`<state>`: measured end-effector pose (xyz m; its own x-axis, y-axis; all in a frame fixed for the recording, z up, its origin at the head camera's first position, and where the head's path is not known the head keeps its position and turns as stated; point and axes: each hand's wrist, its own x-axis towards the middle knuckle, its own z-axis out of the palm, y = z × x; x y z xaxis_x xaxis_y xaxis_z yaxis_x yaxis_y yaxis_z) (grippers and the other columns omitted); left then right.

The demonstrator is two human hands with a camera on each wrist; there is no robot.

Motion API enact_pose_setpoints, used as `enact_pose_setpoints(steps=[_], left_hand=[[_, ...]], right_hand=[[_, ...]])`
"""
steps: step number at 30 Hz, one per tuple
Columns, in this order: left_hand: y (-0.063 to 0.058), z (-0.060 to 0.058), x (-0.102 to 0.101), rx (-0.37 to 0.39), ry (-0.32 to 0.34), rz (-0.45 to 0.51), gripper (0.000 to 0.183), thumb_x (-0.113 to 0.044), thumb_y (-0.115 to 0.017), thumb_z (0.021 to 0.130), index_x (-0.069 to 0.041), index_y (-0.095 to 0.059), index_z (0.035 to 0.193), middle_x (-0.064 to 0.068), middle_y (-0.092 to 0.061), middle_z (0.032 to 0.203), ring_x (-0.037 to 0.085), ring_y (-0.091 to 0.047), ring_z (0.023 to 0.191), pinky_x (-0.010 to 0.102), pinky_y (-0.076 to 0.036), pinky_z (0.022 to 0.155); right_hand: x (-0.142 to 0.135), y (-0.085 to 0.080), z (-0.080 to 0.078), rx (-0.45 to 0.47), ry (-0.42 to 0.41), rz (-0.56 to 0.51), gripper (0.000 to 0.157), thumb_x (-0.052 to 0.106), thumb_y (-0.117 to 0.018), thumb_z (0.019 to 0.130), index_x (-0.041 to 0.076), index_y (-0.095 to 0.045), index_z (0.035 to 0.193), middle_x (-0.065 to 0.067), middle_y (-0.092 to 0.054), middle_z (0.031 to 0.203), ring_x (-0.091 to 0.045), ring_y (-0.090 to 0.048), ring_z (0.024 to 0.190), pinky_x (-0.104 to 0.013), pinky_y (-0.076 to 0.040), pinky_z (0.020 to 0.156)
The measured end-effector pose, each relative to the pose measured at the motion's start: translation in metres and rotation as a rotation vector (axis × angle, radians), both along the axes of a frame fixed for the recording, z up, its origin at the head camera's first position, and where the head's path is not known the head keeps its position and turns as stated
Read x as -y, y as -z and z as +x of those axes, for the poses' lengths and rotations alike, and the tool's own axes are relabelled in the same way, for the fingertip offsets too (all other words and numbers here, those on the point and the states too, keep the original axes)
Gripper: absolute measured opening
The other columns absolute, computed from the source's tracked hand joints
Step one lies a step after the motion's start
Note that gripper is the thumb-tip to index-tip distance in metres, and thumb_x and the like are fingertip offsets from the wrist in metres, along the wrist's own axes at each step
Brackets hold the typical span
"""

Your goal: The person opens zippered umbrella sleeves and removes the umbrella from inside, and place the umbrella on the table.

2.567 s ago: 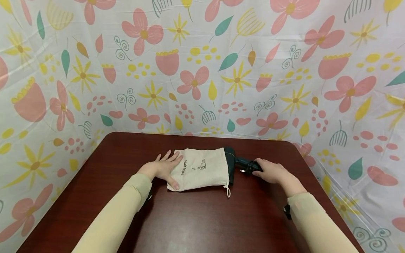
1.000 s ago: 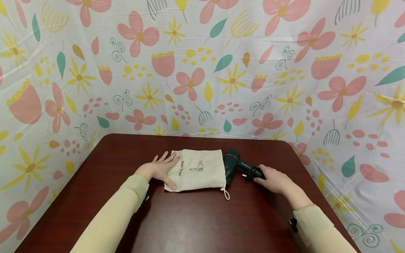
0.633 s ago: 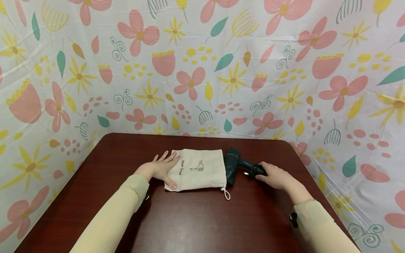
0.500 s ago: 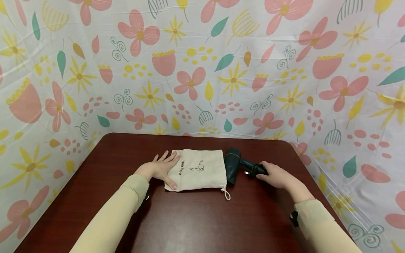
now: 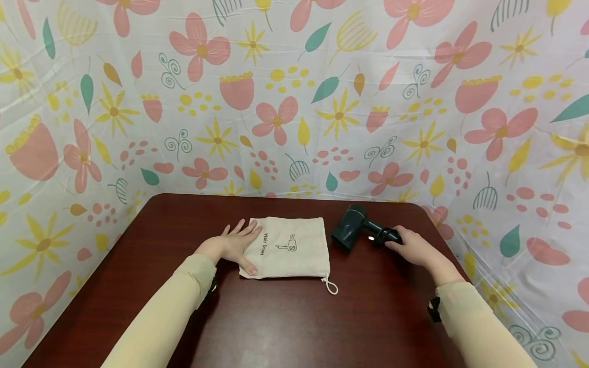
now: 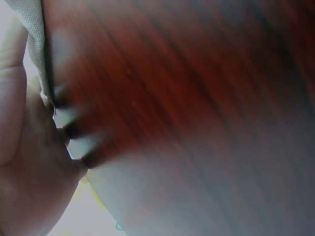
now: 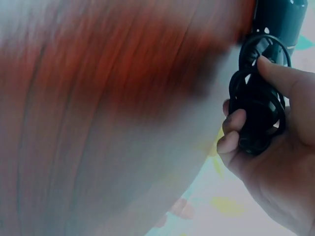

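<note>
A dark green hair dryer (image 5: 350, 227) is at the right of a cream cloth pouch, its barrel just off the pouch's open end. My right hand (image 5: 411, 248) grips the dryer by its handle, where a black cord (image 7: 261, 93) is wound; the right wrist view shows fingers and thumb curled round both. The drawstring pouch (image 5: 294, 255) lies flat, printed "Hair Dryer" with a small drawing, its white string loop (image 5: 331, 286) hanging at the near right corner. My left hand (image 5: 234, 248) presses the pouch's left end with fingers spread.
The dark red-brown wooden table (image 5: 276, 327) has rounded far corners. A white curtain (image 5: 294, 122) printed with flowers and leaves hangs close behind it and along both sides.
The hair dryer has come out of the pouch, drawn to the right by my right hand, and is now apart from it and turned a little. My left hand stays on the pouch.
</note>
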<state>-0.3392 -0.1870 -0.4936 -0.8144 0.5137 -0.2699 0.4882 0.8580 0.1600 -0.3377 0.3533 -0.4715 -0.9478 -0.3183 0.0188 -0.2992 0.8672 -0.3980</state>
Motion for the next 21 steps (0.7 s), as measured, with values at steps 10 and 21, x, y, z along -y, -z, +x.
enact_pose_setpoints(steps=[10,21], left_hand=[[-0.002,0.005,0.002,0.013,-0.017,0.084,0.138,-0.086,-0.068,0.052,-0.02,-0.01,0.159,0.008,0.002,0.163,0.04,0.007,0.146,0.065,-0.004,0.111],[-0.02,0.032,-0.015,-0.11,-0.004,0.132,0.082,-0.06,-0.07,0.082,-0.017,-0.047,0.148,0.007,-0.037,0.154,0.034,-0.026,0.143,0.055,-0.026,0.11]], right_hand=[[-0.037,0.005,-0.007,0.026,0.179,-0.019,0.061,0.04,-0.054,0.1,-0.01,-0.04,0.132,-0.032,-0.055,0.116,-0.04,-0.055,0.092,-0.049,-0.043,0.072],[-0.067,0.01,-0.02,-0.016,0.387,-0.08,0.076,0.043,-0.044,0.102,-0.022,-0.025,0.137,-0.049,-0.039,0.123,-0.06,-0.043,0.109,-0.064,-0.038,0.085]])
